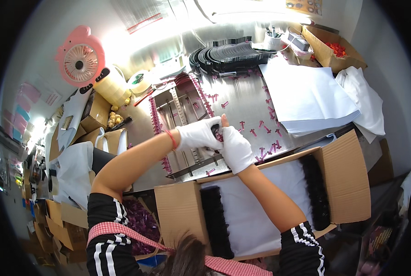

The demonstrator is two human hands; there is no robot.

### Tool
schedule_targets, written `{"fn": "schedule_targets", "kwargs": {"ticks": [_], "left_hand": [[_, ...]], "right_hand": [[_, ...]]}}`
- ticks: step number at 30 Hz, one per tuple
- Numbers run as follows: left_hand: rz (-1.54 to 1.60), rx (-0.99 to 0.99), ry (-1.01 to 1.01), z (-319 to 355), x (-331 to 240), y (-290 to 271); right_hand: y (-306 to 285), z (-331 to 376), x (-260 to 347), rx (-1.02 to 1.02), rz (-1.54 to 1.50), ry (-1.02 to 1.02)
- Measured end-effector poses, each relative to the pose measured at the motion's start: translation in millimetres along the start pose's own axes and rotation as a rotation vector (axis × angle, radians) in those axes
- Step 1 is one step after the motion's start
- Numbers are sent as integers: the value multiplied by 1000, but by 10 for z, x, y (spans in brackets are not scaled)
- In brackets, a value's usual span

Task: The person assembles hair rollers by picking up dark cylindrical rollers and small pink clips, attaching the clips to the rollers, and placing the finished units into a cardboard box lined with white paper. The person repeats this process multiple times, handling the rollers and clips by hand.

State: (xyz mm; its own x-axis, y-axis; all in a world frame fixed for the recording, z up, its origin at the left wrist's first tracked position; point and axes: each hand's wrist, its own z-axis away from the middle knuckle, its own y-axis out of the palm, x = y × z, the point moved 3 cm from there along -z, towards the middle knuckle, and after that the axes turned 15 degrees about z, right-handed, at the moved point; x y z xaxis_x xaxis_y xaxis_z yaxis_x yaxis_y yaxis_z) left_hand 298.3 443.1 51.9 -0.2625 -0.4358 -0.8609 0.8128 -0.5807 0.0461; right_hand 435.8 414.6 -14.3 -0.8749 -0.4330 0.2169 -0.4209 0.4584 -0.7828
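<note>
Evidently the work is partway along. Near the middle of the frame, the left hand and the right hand, both in white gloves, meet around a small dark piece with some pink on it. The grip of both hands is clamped together on that piece; the fingers hide much of it, so whether it is finished cannot be told.

Just below and left of the hands, a metal frame lies on the worktop, with pink pieces lined along its two long sides; that part looks largely done. Loose pink pins are scattered right of it, apparently yet to be used. At the top centre, a thick stack of black curved strips appears to be waiting.

At the lower centre, a cardboard box has black bundles along both ends and a white sheet between them, which suggests some packing is done. White paper lies at the upper right.
</note>
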Motion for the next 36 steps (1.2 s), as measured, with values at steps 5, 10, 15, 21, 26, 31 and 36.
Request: {"fn": "schedule_targets", "kwargs": {"ticks": [5,10,15,21,26,31,36], "left_hand": [[-905,-293,816,192,-64,353],[-943,-507,911,299,-274,-401],[-195,-647,509,228,-329,-2002],[45,-401,264,-216,-545,-2352],[182,-41,-76,-516,-627,-2186],[131,47,-37,-557,-597,-1803],[-92,-132,522,-660,-296,-1666]], "right_hand": [[55,32,-84,72,7,25],[-235,-38,-53,-8,70,-21],[-285,-394,216,-112,-41,-102],[317,-1364,131,477,-207,217],[888,-1736,-84,332,-230,117],[987,-1708,100,215,-209,246],[1007,-1645,-20,267,-491,263]]}}
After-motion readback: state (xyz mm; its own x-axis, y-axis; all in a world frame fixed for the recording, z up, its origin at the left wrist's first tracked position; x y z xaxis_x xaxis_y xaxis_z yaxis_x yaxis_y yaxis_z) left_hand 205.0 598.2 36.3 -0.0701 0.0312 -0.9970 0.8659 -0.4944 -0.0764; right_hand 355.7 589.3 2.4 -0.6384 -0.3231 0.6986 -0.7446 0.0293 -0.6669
